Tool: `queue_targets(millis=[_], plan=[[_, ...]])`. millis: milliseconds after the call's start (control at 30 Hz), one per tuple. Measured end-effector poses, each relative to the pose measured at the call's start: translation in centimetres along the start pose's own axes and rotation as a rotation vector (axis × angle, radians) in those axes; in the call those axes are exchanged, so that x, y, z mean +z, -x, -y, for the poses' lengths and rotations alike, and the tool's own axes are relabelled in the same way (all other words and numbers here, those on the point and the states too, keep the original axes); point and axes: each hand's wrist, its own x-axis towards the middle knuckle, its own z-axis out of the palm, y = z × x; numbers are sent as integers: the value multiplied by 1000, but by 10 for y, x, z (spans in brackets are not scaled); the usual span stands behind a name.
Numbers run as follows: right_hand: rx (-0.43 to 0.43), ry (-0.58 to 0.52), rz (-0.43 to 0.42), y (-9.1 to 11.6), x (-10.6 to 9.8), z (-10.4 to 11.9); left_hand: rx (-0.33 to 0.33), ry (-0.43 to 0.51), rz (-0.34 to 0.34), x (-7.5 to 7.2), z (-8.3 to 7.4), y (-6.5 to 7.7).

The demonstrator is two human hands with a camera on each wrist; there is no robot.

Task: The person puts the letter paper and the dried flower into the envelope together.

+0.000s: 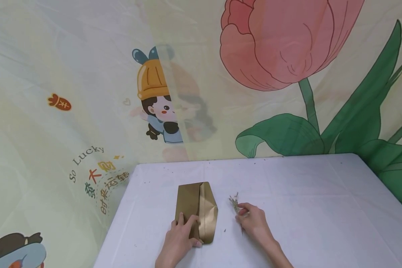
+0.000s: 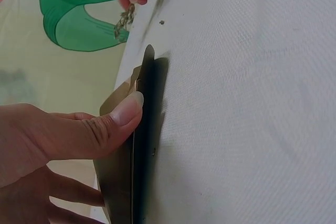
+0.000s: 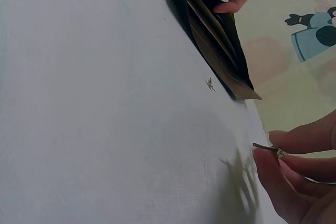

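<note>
One left hand [image 1: 179,240], fingers spread, grips a gold envelope [image 1: 209,212]. At right, the right hand [image 1: 254,223] pinches a dried sprig [image 1: 233,201].

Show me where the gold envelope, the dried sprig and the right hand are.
Gold envelope [image 1: 207,213]: head view, on its opened flap.
Dried sprig [image 1: 234,202]: head view, on its bushy top.
Right hand [image 1: 254,222]: head view, on the back of the hand.
</note>
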Motion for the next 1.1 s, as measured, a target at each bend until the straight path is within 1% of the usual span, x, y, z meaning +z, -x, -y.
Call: queue_targets(millis=[233,400,733,1100], plan=[[-15,-32,20,2,9,4,2,-3,-7,0,0,1],[-47,-47,29,3,14,6,4,-5,-10,0,0,1],[-69,-117,105,6,23,14,8,-3,-6,0,0,-1],[-129,-189,149,7,33,14,11,-13,-19,0,0,1]])
